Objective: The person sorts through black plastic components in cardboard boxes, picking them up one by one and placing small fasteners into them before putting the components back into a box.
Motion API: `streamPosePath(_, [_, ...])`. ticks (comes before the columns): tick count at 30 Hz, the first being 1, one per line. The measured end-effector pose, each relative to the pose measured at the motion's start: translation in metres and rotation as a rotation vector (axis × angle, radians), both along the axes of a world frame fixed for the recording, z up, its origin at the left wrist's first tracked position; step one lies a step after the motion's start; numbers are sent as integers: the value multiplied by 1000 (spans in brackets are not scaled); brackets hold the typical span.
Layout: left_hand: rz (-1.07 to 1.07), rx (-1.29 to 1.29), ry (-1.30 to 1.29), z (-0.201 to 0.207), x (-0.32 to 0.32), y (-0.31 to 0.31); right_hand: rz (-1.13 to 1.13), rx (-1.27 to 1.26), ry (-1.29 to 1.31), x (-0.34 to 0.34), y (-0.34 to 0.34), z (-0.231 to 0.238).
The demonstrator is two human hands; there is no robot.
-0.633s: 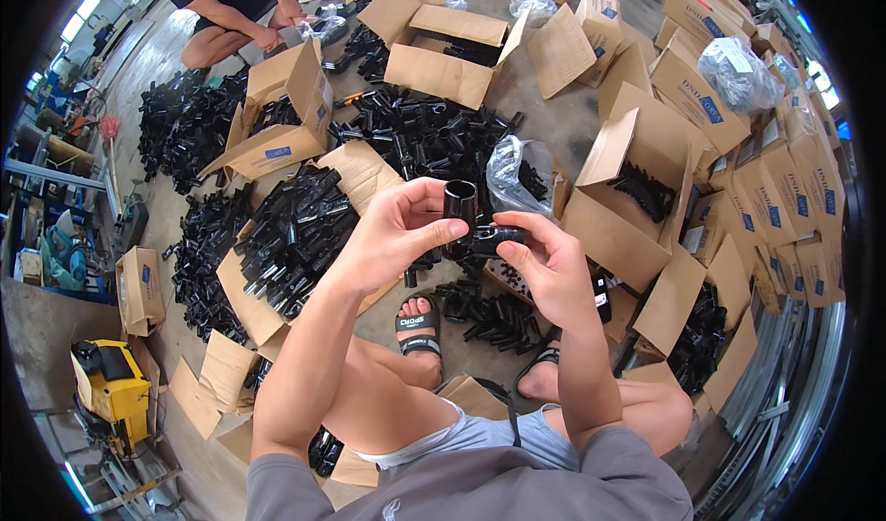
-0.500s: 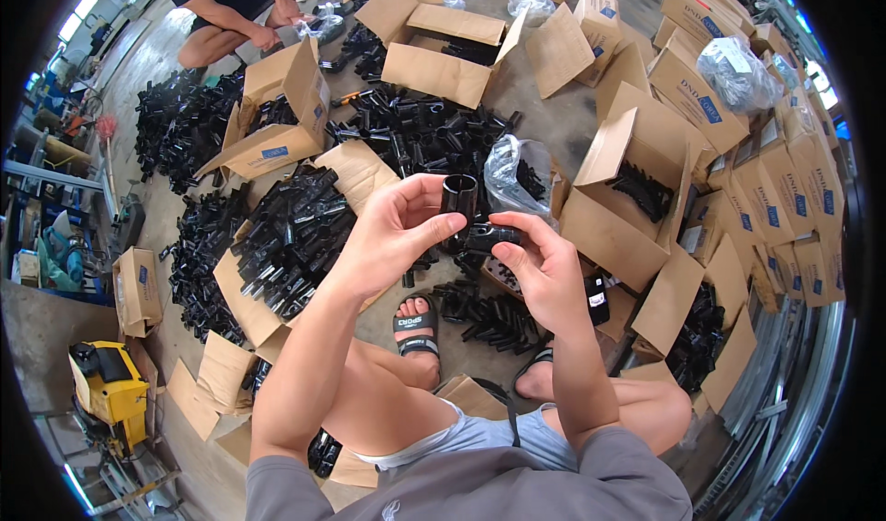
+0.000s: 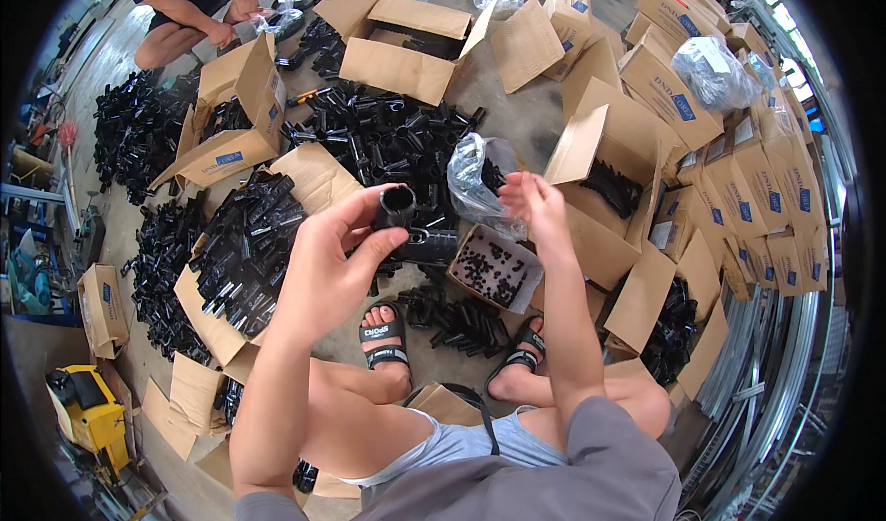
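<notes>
Grey floor (image 3: 508, 117) bears a pale rectangular box (image 3: 528, 286) of small black pieces (image 3: 494, 272); my left hand (image 3: 332, 253) pinches one black tubular fitting (image 3: 399, 212), mouth upward, axis nearly upright; right hand (image 3: 540, 209) loosely spread.

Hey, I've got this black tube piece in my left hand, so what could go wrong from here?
The left hand alone supports the black tube piece, so it might slip; its surface looks smooth and shiny. The right hand is beside the clear plastic bag, and its fingers could snag it. Loose black parts lie on the floor between the sandals, so shifting a foot might scatter them.
</notes>
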State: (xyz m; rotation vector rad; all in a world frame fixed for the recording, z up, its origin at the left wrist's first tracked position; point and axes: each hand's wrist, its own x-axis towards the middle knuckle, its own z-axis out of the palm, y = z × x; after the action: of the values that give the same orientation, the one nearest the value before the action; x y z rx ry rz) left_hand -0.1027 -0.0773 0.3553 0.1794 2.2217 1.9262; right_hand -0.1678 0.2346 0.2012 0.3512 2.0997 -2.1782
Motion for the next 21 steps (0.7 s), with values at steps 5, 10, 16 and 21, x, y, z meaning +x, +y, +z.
streamPosePath(5, [-10, -349, 274, 10, 2, 5, 43, 995, 59, -103, 31, -119])
streamPosePath(10, [-43, -366, 268, 12, -4, -1, 443, 1423, 99, -146, 13, -184])
streamPosePath(16, [-80, -374, 249, 23, -8, -5, 281, 1404, -99, -147, 8, -220])
streamPosePath(21, [-36, -364, 223, 21, -3, -18, 389, 1489, -108, -144, -11, -218])
